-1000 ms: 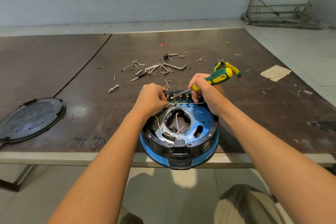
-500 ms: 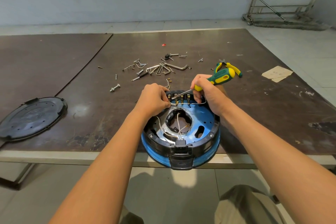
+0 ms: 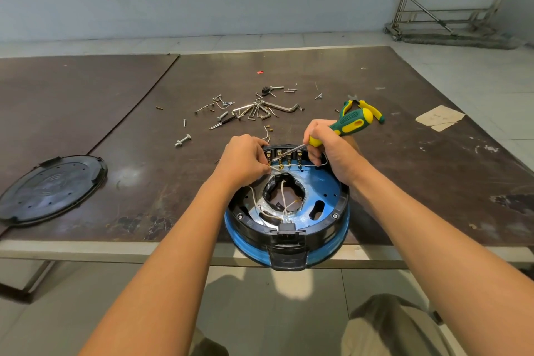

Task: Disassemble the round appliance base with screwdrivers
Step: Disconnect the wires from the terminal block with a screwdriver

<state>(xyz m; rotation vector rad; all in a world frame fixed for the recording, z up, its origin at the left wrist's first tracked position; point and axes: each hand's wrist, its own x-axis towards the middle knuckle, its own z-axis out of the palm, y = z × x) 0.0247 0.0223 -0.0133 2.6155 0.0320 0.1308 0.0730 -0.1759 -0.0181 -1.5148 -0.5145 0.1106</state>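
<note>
The round appliance base [image 3: 328, 192] lies open at the near edge of the bench [image 3: 419, 182], partly overhanging it. The step in hand looks like loosening the terminal block [image 3: 284, 153] at its far rim. The right hand [image 3: 326, 147] is wrapped round a green-and-yellow screwdriver [image 3: 351, 121], blade slanted onto the terminals. The left hand [image 3: 245, 159] pinches a white wire [image 3: 306, 165] beside them. Next, the tip must seat squarely before turning. Both forearms reach forward, wrists dipped. A removed black cover [image 3: 49, 189] lies well left.

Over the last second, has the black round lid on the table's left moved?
No. The black round lid sits where it did, its right rim still meeting the near end of the table seam.
</note>
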